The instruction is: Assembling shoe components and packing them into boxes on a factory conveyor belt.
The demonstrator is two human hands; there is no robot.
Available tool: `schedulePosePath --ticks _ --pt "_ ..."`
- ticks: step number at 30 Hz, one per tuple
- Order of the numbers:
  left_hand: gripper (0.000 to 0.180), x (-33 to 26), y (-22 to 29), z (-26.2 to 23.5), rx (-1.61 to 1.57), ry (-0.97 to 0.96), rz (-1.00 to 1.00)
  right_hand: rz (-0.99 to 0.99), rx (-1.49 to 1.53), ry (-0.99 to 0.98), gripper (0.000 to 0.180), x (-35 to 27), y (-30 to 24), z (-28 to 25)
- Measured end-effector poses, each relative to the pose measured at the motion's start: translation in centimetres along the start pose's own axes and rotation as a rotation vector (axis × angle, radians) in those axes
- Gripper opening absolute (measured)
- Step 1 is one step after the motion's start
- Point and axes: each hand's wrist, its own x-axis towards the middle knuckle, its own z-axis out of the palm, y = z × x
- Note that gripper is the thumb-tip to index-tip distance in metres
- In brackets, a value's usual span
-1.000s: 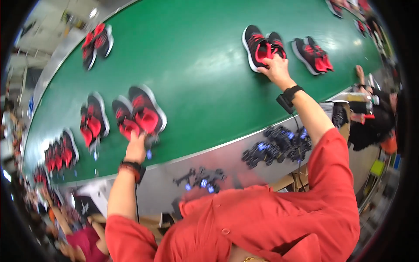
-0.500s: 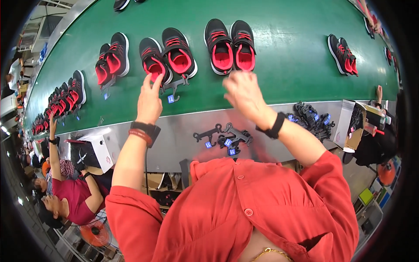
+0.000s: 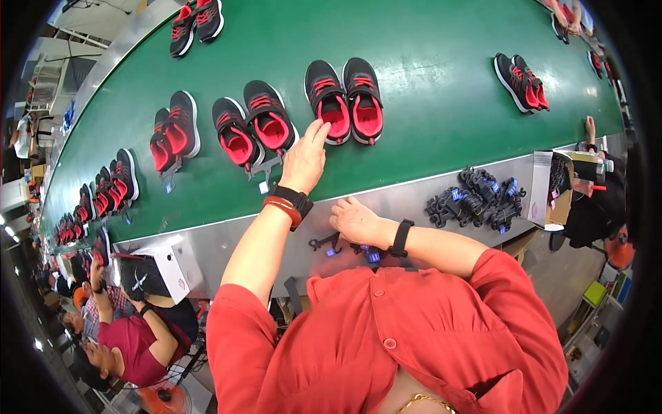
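Observation:
My left hand (image 3: 305,159) is reaching over the green surface, its fingers stretched out to the heel of the left shoe in a pair of black sneakers (image 3: 345,100) with red linings and laces. Whether the fingertips touch it is unclear. Beside that hand, on the left, another pair of sneakers (image 3: 256,121) has a dark plastic shoe hanger (image 3: 265,168) with a blue-and-white tag at its heels. Low over the metal ledge is my right hand (image 3: 357,222), fingers loosely bent and apart. It partly covers a few loose hangers (image 3: 326,243); nothing shows in its fingers.
More sneakers (image 3: 176,131) line the green belt (image 3: 427,96) to the left, and one pair (image 3: 522,83) stands at the right. A heap of tagged hangers (image 3: 476,199) lies on the metal ledge (image 3: 414,193). A co-worker (image 3: 134,345) sits at the left by an open carton (image 3: 167,265).
My right hand has drawn back from the sneakers to the loose hangers on the ledge. My left hand has moved right, from the tagged pair to the untagged one. Shoes appear shifted left in view.

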Motion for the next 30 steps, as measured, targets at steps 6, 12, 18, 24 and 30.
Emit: schedulePosePath --ticks 6,12,18,24,30 --pt "0.024 1.9 -2.4 2.5 -0.135 -0.016 0.051 0.617 1.364 0.136 0.015 -1.7 2.8 -4.4" --pt "0.019 1.2 -1.9 2.8 -0.171 0.010 0.090 0.717 1.517 0.572 0.034 -1.9 6.2 -3.8" --pt "0.020 0.9 -1.8 3.4 -0.157 0.067 0.062 0.771 1.394 0.612 0.033 -1.6 5.5 -3.4" --pt "0.020 0.8 -1.8 3.8 -0.159 0.091 0.041 0.812 1.418 0.605 0.033 -1.2 5.1 -2.3" --pt "0.021 1.0 -2.1 2.7 -0.030 0.017 0.018 0.640 1.164 0.395 0.031 -1.0 6.8 -3.5"
